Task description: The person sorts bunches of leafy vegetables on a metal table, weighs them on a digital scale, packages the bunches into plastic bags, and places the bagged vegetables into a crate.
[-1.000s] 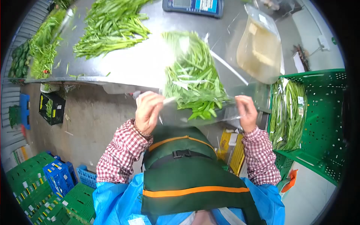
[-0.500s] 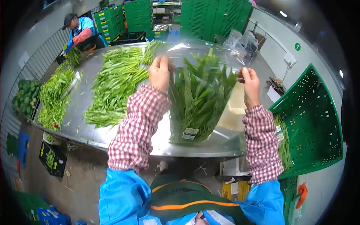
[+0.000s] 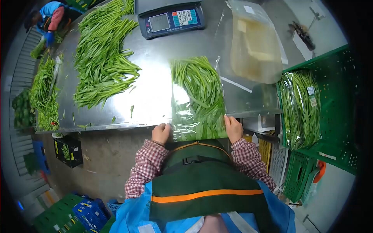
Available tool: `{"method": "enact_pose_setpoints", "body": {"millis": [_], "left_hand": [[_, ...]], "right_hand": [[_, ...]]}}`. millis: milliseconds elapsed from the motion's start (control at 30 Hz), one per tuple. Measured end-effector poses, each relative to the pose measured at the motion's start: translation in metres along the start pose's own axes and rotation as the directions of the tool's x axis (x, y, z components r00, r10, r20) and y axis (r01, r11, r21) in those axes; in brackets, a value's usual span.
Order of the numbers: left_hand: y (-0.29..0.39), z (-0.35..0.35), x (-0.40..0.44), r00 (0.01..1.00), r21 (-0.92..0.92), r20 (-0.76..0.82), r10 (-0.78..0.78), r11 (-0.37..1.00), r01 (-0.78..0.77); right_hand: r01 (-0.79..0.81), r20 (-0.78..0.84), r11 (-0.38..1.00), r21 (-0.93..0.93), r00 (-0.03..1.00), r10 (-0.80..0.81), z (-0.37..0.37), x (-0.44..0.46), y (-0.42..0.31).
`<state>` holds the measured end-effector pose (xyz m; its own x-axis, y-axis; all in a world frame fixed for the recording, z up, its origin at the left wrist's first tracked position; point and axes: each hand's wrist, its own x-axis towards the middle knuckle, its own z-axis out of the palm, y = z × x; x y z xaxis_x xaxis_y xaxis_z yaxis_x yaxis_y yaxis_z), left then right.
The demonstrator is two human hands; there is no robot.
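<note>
A clear plastic bag of leafy green vegetables [image 3: 199, 93] lies flat on the metal table, its near end reaching over the front edge close to my apron. The stems point away from me and the leaves are nearest me. My left hand [image 3: 161, 133] is closed on the bag's near left corner. On the near right corner, my right hand [image 3: 233, 129] pinches the film between thumb and fingers. Left of the bag, loose bunches of the same greens [image 3: 103, 58] are spread over the table.
A digital scale [image 3: 171, 21] stands at the far side. A stack of clear bags [image 3: 256, 46] lies at the far right. The green crate [image 3: 338, 97] on the right holds packed greens [image 3: 301, 110]. A co-worker [image 3: 50, 19] handles greens at the far left.
The bag was held upright, leaves up, above the table; now it lies flat with its leafy end toward me. Both hands have come down and closer to my body. My view has tilted down.
</note>
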<state>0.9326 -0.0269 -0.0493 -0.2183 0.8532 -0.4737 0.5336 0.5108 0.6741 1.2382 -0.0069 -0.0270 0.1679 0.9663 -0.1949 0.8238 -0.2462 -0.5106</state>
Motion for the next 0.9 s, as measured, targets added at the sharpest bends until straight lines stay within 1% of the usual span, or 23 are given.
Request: {"method": "enact_pose_setpoints", "body": {"millis": [33,67,100,133,167,200,233,300,367,433,467,500,533,567,600,633,667,700,733,767,833,867,900], "left_hand": [[0.009,-0.013,0.001,0.997,0.114,0.014,0.082,0.99,-0.083],[-0.001,-0.022,0.005,0.991,0.073,0.128,-0.036,0.997,0.027],[0.027,-0.044,-0.01,0.994,0.336,0.079,0.075,0.937,-0.097],[0.016,-0.047,-0.01,0.951,0.422,0.032,0.307,0.859,-0.292],[0.004,-0.051,-0.011,0.853,0.512,0.001,0.522,0.732,-0.449],[0.022,-0.055,-0.014,0.74,0.544,0.151,0.656,0.569,-0.616],[0.045,-0.058,-0.015,0.596,0.562,0.295,0.747,0.369,-0.74],[0.027,-0.034,0.004,0.482,0.469,0.329,0.812,0.303,-0.83],[0.01,-0.019,0.032,0.428,0.506,0.283,0.859,0.245,-0.827],[0.031,-0.029,0.048,0.55,0.402,0.238,0.8,0.434,-0.806],[0.047,-0.037,0.058,0.555,0.339,0.181,0.812,0.478,-0.81],[0.075,-0.052,0.063,0.557,0.27,0.123,0.821,0.512,-0.815],[0.107,-0.069,0.067,0.516,0.216,0.052,0.855,0.495,-0.842],[0.135,-0.081,0.069,0.47,0.152,-0.003,0.883,0.465,-0.872],[0.157,-0.092,0.074,0.507,-0.114,-0.104,0.856,0.496,-0.861],[0.178,-0.103,0.081,0.569,-0.392,-0.149,0.809,0.48,-0.785],[0.199,-0.106,0.088,0.656,-0.648,-0.13,0.744,0.437,-0.624],[0.222,-0.103,0.079,0.631,-0.766,-0.027,0.775,0.39,-0.512],[0.245,-0.099,0.07,0.598,-0.856,0.076,0.798,0.36,-0.372],[0.271,-0.092,0.059,0.408,-0.876,0.158,0.899,0.319,-0.362],[0.244,-0.053,0.049,0.377,-0.722,0.191,0.907,0.39,-0.572],[0.238,-0.04,0.051,0.405,-0.653,0.294,0.865,0.492,-0.576],[0.246,-0.026,0.048,0.435,-0.653,0.326,0.839,0.533,-0.538]], "right_hand": [[0.006,-0.001,0.998,0.066,1.0,-0.006,-0.006,0.002,0.007],[0.019,-0.005,0.991,0.134,1.0,-0.018,-0.011,0.0,0.016],[0.034,-0.007,0.979,0.2,0.999,-0.033,-0.015,-0.004,0.024],[0.175,-0.089,0.977,0.121,0.982,-0.165,-0.024,-0.012,0.027],[0.311,-0.156,0.95,0.032,0.94,-0.302,-0.033,-0.023,0.027],[0.421,-0.124,0.904,-0.072,0.896,-0.427,-0.036,-0.031,0.026],[0.537,-0.095,0.827,-0.164,0.826,-0.555,-0.034,-0.035,0.021],[0.605,0.01,0.785,-0.136,0.793,-0.609,-0.021,-0.032,0.014],[0.615,0.058,0.771,-0.164,0.787,-0.615,-0.02,-0.017,0.006],[0.602,-0.08,0.797,-0.051,0.793,-0.604,-0.029,-0.004,-0.01],[0.594,-0.169,0.803,-0.036,0.789,-0.591,-0.042,0.003,-0.019],[0.613,-0.237,0.789,-0.039,0.761,-0.604,-0.066,0.011,-0.038],[0.645,-0.29,0.764,-0.015,0.729,-0.62,-0.088,0.023,-0.052],[0.63,-0.447,0.767,0.125,0.726,-0.523,-0.105,0.034,-0.07],[0.632,-0.53,0.748,0.203,0.713,-0.459,-0.123,0.046,-0.086],[0.484,-0.538,0.568,0.666,0.839,-0.083,-0.13,0.048,-0.113],[0.463,-0.52,0.384,0.799,0.853,0.054,-0.149,0.051,-0.137],[0.429,-0.525,0.371,0.824,0.823,0.214,-0.162,0.054,-0.153],[0.523,-0.575,0.268,0.809,0.799,0.175,-0.171,0.064,-0.156],[0.614,-0.644,0.197,0.764,0.74,0.194,-0.18,0.073,-0.165],[0.57,-0.614,0.241,0.785,0.767,0.186,-0.179,0.081,-0.149],[0.535,-0.59,0.261,0.803,0.776,0.223,-0.185,0.08,-0.139],[0.497,-0.561,0.273,0.824,0.787,0.258,-0.19,0.075,-0.125]]}}
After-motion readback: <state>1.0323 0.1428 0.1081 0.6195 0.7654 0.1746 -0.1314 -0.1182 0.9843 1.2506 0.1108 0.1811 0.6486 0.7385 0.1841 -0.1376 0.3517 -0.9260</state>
